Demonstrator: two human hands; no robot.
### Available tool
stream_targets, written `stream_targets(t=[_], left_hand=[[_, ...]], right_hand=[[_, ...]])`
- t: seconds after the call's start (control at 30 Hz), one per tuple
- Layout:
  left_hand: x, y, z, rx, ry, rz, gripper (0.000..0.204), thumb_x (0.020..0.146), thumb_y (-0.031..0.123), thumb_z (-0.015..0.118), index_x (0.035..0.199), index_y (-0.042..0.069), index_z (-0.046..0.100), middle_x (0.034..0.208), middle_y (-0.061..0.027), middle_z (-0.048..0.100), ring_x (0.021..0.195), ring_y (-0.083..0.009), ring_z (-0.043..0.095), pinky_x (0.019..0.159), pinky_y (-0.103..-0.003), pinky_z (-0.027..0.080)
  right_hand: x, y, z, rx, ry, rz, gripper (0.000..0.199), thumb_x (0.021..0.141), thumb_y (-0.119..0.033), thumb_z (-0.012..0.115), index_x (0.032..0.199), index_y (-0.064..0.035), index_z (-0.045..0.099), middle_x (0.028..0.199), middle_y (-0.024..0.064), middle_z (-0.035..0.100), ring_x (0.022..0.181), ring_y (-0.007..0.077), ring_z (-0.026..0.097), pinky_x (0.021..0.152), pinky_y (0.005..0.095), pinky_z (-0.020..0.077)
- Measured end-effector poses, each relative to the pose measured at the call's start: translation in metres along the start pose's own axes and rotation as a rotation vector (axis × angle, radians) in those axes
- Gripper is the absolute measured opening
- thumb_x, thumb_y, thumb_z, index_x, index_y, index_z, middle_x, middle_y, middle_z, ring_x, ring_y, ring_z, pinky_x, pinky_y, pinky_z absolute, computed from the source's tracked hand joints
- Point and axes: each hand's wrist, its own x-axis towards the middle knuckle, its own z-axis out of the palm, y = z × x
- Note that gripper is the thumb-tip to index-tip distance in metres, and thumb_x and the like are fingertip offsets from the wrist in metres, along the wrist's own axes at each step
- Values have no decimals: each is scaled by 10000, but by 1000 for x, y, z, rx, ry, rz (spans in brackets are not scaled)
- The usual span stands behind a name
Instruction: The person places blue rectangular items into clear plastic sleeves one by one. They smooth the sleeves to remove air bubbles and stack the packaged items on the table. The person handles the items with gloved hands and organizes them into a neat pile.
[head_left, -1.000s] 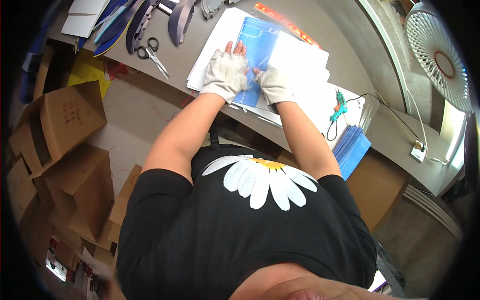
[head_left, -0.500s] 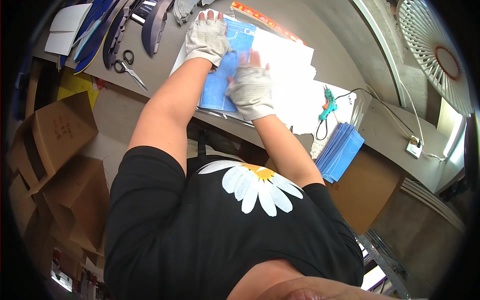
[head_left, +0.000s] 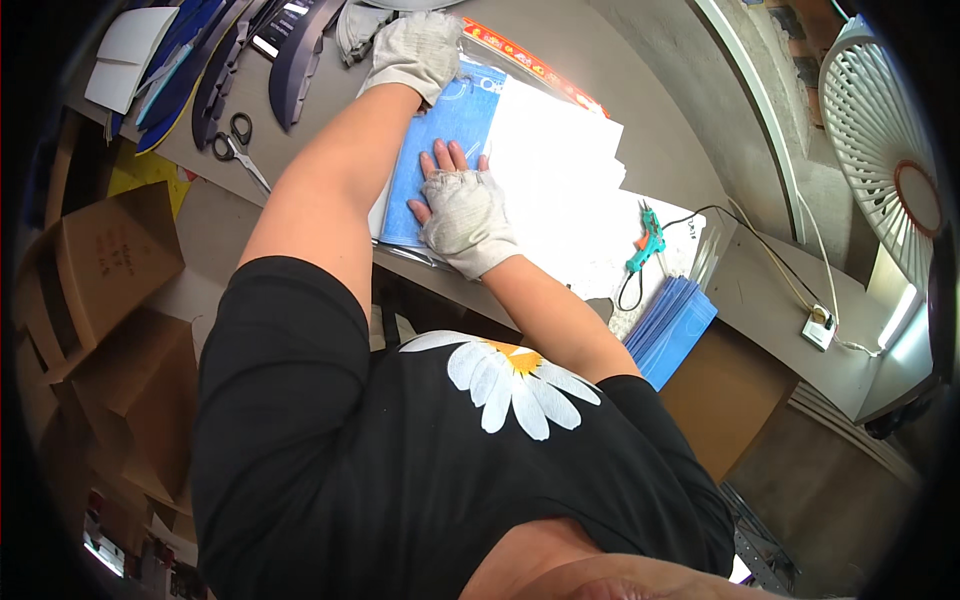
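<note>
A blue denim-print sheet (head_left: 405, 195) lies on the table, with clear plastic showing at its edges. On its lower part my right hand (head_left: 465, 215) rests flat, in a pale fingerless glove, its bare fingertips spread and nothing held. My left hand (head_left: 416, 55), gloved the same way, is at the sheet's far end; its fingers are hidden behind the glove. White sheets (head_left: 555, 150) spread out just right of the blue one. A red and yellow printed strip (head_left: 535, 68) runs along their far edge.
Scissors (head_left: 238, 150) and dark curved pieces (head_left: 297, 75) lie to the left, near a phone (head_left: 281, 30). At the right are a teal glue gun (head_left: 648, 242) with its cord, a stack of blue packets (head_left: 672, 330), a power socket (head_left: 818, 328) and a fan (head_left: 880, 150). Cardboard boxes (head_left: 120, 240) stand lower left.
My right hand, blurred before, has moved left and nearer to me and now lies still on the blue sheet. The left hand has shifted slightly farther away, its fingertips no longer showing.
</note>
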Motion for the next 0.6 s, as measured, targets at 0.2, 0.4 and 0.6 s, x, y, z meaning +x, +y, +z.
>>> stream_targets(t=[0.2, 0.4, 0.6], left_hand=[[-72, 2, 6, 3, 220, 81, 690, 767, 290, 689, 1416, 136, 511, 1343, -145, 584, 1240, -326, 549, 1024, -446, 433], [-190, 0, -23, 34, 84, 0, 782, 732, 278, 700, 1451, 83, 462, 1390, -189, 533, 1296, -364, 491, 1104, -457, 378], [-235, 15, -48, 36, -78, -80, 853, 719, 214, 692, 1499, 93, 369, 1436, -199, 459, 1315, -385, 454, 1108, -458, 376]], right_hand=[[-4, 2, 10, -36, 30, 1, 693, 926, -436, 544, 1447, 5, 423, 1549, 218, 353, 1458, 335, 313, 1174, 572, 217], [-4, 4, 6, -28, 49, -33, 831, 884, -553, 582, 1462, 15, 398, 1559, 230, 331, 1477, 330, 281, 1177, 566, 213], [-6, 5, -3, -14, 70, -51, 990, 793, -678, 623, 1462, 17, 397, 1554, 251, 324, 1472, 344, 286, 1173, 574, 217]])
